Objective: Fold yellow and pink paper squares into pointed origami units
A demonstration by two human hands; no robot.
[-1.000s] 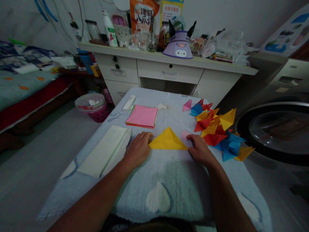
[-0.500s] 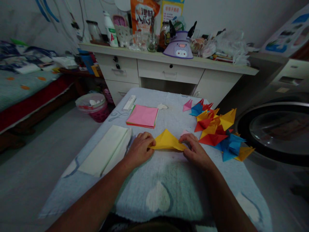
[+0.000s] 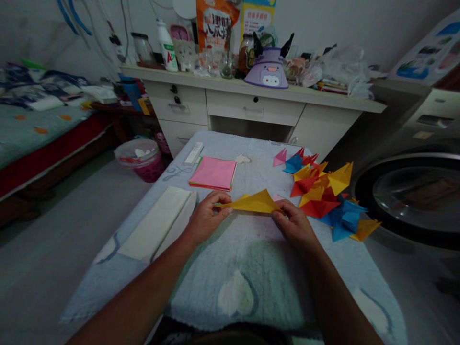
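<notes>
A folded sheet of yellow origami paper (image 3: 256, 201) stretches between my two hands over the middle of the table, with one pointed flap standing up right of its centre. My left hand (image 3: 209, 213) pinches its left end between thumb and fingers. At the right end, the thumb and fingers of my right hand (image 3: 293, 218) are closed on the other tip. Beyond my left hand lies a stack of square origami paper (image 3: 213, 173) with a pink sheet on top. Folded paper cranes (image 3: 316, 191) in yellow, red, blue and pink are heaped to the right of my right hand.
A folded white cloth or paper (image 3: 158, 223) lies left on the cloth-covered table (image 3: 230, 258), a small white box (image 3: 194, 154) farther back. A cabinet (image 3: 255, 106) holding a purple visor (image 3: 269, 69) stands behind. Washing machine (image 3: 413, 191) right; waste bin (image 3: 142, 160) left.
Both hands have lifted the yellow paper slightly and tilted it. Its upright point now sits farther right, and a second small edge shows at its left.
</notes>
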